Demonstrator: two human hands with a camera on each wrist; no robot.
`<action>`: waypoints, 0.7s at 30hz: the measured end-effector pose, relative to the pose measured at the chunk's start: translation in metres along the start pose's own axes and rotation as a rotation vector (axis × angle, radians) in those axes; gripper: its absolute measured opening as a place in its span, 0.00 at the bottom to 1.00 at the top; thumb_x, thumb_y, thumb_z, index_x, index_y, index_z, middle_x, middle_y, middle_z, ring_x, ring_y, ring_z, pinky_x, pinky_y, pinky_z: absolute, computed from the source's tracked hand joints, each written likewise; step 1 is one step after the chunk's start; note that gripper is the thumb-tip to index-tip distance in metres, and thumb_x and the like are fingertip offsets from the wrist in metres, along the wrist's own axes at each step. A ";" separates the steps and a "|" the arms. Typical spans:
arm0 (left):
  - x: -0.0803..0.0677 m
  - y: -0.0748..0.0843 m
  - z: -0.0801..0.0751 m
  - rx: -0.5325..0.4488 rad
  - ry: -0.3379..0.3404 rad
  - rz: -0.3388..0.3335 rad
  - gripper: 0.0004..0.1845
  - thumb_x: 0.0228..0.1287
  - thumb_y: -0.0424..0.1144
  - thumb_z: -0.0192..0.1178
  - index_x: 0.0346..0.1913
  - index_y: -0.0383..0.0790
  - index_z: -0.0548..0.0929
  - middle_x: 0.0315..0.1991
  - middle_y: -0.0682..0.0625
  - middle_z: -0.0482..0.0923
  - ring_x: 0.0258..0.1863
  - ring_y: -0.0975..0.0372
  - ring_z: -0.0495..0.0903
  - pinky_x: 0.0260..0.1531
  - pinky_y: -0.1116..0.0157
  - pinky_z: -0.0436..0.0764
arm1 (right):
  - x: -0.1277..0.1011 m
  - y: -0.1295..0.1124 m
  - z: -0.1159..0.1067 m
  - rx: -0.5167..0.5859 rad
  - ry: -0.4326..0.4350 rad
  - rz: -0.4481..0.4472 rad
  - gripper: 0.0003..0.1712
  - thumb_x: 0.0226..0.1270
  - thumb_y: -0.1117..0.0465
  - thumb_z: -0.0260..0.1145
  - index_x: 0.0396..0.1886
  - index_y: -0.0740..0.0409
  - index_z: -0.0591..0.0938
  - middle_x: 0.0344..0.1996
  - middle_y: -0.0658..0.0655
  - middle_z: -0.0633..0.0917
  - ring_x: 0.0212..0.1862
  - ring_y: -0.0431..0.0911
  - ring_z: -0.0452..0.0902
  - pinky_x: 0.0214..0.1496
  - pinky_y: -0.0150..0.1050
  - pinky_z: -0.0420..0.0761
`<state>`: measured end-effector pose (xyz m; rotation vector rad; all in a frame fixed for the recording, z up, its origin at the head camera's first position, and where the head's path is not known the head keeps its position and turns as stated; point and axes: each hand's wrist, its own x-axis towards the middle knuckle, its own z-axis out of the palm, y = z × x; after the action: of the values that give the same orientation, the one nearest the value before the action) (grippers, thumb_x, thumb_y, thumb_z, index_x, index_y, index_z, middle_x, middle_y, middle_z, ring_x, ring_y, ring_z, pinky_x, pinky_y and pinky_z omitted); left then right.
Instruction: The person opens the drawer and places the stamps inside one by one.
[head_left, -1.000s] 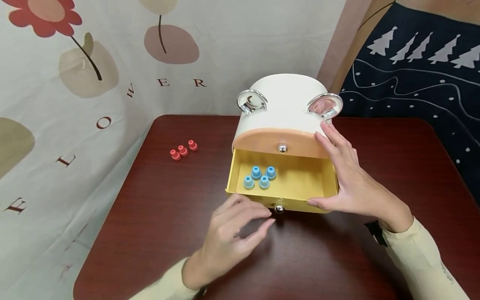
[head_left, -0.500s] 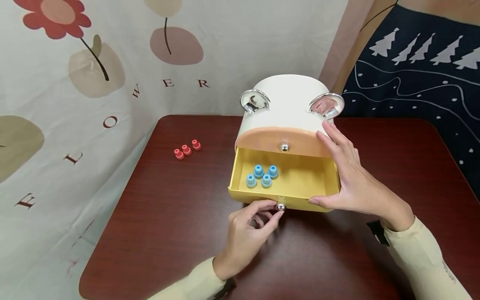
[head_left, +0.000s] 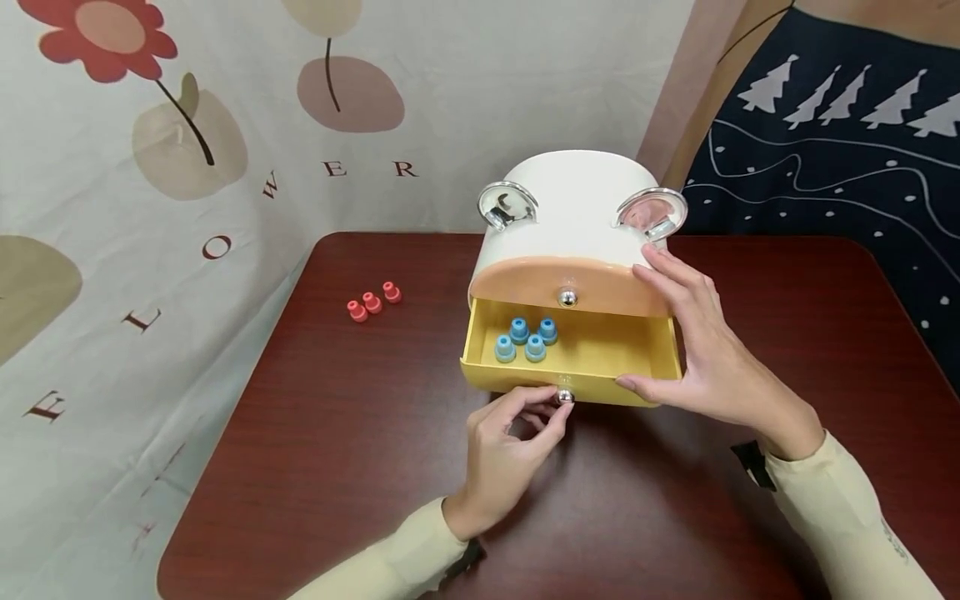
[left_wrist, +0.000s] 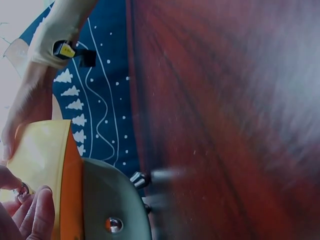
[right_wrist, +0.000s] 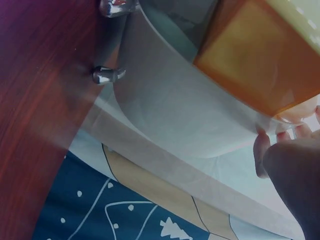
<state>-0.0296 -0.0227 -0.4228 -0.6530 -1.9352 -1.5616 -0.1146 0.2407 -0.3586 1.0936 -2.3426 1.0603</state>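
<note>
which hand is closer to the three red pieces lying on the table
Left. The left hand pinches the yellow drawer's knob, right of the red pieces. The right hand holds the drawer box farther right.

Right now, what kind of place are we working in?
Probably a staged home-style tabletop corner: a dark red wooden table, a flower-printed fabric backdrop behind it, and a small white drawer box with its yellow plastic drawer open.

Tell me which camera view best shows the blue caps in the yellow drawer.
The head view: all four blue caps sit clustered at the left of the open yellow drawer. The left wrist view shows only the drawer's outside and the right wrist view only its underside; neither shows the caps.
</note>
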 end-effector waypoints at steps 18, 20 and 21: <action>0.043 -0.040 0.013 -0.018 0.022 -0.107 0.08 0.68 0.29 0.75 0.48 0.34 0.91 0.38 0.47 0.92 0.32 0.61 0.90 0.31 0.64 0.88 | 0.014 0.012 0.031 -0.055 0.391 -0.092 0.37 0.77 0.37 0.71 0.62 0.67 0.80 0.67 0.66 0.79 0.69 0.62 0.69 0.74 0.44 0.65; 0.046 -0.043 0.014 -0.017 0.024 -0.101 0.08 0.67 0.29 0.75 0.47 0.34 0.91 0.38 0.46 0.92 0.31 0.61 0.90 0.31 0.64 0.88 | 0.016 0.011 0.033 -0.060 0.416 -0.097 0.35 0.78 0.38 0.71 0.61 0.67 0.81 0.66 0.66 0.80 0.68 0.64 0.70 0.74 0.45 0.65; 0.047 -0.045 0.014 -0.019 0.024 -0.101 0.08 0.67 0.29 0.76 0.47 0.33 0.91 0.38 0.46 0.92 0.31 0.61 0.90 0.31 0.64 0.88 | 0.017 0.011 0.034 -0.063 0.424 -0.097 0.35 0.78 0.39 0.71 0.61 0.67 0.81 0.65 0.66 0.80 0.68 0.65 0.70 0.74 0.45 0.65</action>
<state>-0.0955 -0.0170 -0.4246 -0.5497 -1.9650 -1.6427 -0.1338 0.2116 -0.3766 0.8509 -1.9546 1.0555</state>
